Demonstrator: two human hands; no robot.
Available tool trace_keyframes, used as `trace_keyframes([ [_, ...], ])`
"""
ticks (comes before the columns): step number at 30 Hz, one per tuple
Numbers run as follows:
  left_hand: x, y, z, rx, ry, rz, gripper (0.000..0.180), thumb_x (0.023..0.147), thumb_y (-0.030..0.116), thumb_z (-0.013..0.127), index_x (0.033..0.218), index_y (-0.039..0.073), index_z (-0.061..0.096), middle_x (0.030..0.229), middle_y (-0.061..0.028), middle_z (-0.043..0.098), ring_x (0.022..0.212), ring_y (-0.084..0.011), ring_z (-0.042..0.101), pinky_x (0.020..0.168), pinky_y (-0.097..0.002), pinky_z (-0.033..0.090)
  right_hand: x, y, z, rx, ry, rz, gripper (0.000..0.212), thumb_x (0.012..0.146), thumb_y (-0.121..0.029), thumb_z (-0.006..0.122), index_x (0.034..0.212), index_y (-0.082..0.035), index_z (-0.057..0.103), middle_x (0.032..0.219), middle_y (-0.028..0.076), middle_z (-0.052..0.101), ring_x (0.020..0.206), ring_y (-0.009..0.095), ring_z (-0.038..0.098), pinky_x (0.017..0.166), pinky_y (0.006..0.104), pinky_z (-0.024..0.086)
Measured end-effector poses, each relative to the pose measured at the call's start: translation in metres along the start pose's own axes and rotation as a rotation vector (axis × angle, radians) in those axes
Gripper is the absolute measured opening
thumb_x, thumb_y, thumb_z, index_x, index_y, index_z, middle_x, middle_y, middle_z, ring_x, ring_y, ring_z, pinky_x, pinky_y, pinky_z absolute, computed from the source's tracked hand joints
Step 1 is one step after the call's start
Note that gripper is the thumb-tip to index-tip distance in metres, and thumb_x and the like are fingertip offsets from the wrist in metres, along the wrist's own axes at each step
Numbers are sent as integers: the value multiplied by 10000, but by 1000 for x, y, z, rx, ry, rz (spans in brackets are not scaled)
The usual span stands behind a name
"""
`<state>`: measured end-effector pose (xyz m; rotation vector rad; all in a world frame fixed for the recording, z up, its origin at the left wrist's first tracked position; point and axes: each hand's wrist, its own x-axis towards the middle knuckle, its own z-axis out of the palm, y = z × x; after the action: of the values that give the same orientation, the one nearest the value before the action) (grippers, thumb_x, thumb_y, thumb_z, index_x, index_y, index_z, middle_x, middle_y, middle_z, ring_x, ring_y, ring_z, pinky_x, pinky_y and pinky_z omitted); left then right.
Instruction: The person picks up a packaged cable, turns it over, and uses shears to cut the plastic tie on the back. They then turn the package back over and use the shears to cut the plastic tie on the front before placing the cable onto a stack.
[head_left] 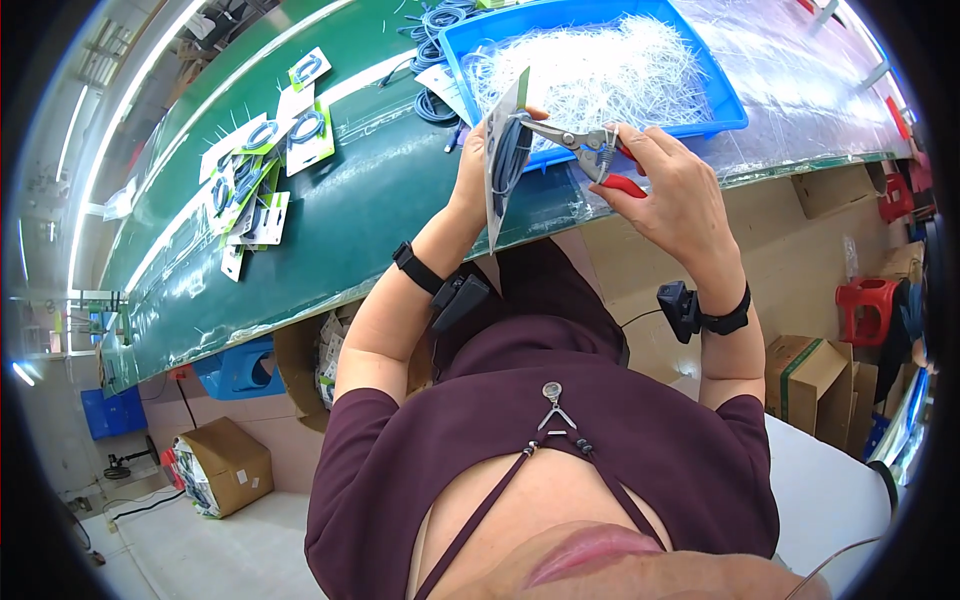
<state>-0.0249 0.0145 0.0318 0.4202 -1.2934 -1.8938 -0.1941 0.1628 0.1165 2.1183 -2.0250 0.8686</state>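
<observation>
My left hand (468, 182) holds a white and green packaging card (494, 205) upright and nearly edge-on. A coiled grey cable (514, 150) is fastened to the card's right face. My right hand (680, 190) is closed round a pair of cutting pliers (566, 137) with red handles and a spring between them. The pliers' jaws point left and reach the card beside the coil. Their tips are too small to make out, so I cannot tell if they grip anything. Behind the pliers sits a blue tray (733, 118) full of thin white plastic offcuts (610, 75).
Left on the green table (350, 210) lies a pile of carded cables (245, 185). Loose coiled cables (438, 28) rest beside the tray. Below stand a blue stool (245, 368), a cardboard box (235, 462) of packs, a red stool (862, 305) and an open carton (800, 385).
</observation>
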Motion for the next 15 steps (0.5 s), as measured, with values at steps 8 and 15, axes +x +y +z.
trace_keyframes([
  [8, -5, 1, 9, 336, 127, 196, 284, 1012, 239, 466, 1047, 36, 661, 644, 90, 457, 562, 9, 384, 489, -172, 275, -6, 5, -14, -9, -48, -36, 538, 706, -235, 793, 1166, -30, 605, 892, 123, 609, 767, 306, 600, 687, 359, 496],
  [15, -8, -2, 20, 72, 14, 124, 272, 995, 232, 497, 1059, 21, 657, 642, 78, 482, 513, -7, 394, 460, -184, 293, -16, 16, 3, 299, -1, 62, 425, 755, -139, 747, 1141, -37, 601, 844, 64, 602, 732, 205, 587, 670, 311, 482],
])
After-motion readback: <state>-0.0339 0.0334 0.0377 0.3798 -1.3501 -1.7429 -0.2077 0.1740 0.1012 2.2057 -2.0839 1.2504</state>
